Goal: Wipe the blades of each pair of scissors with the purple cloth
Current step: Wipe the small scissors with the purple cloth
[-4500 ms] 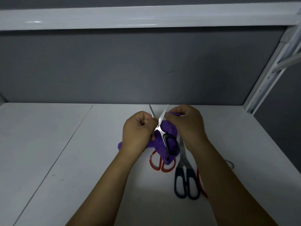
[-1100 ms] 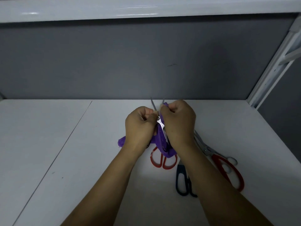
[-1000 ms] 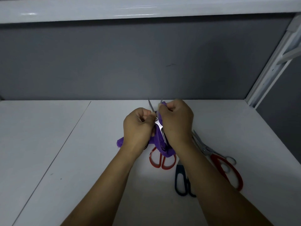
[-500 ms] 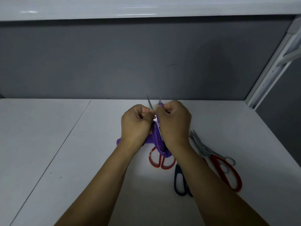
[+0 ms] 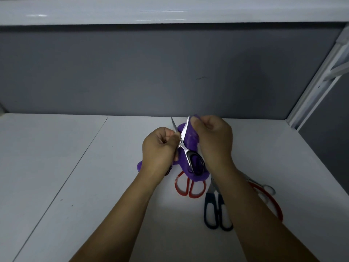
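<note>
My left hand [image 5: 158,148] grips a pair of silver scissors with black handle loops [image 5: 190,156], held above the white shelf with the blades spread and pointing away from me. My right hand [image 5: 213,140] pinches the purple cloth [image 5: 190,140] against the tip of the right blade. The cloth hangs down behind the scissors, and part of it shows below my left hand. On the shelf under my arms lie red-handled scissors [image 5: 188,188], dark blue-handled scissors [image 5: 217,212] and a second red-handled pair [image 5: 268,201], partly hidden by my right forearm.
The white shelf surface [image 5: 94,186] has a seam running diagonally at the left. A grey back wall [image 5: 170,72] stands close behind my hands. A white shelf board [image 5: 170,10] runs overhead, and a white slotted upright [image 5: 317,86] stands at the right.
My right hand has slid the cloth up the right blade toward its tip. The blades are spread wider, and the black handle loop now shows between my hands.
</note>
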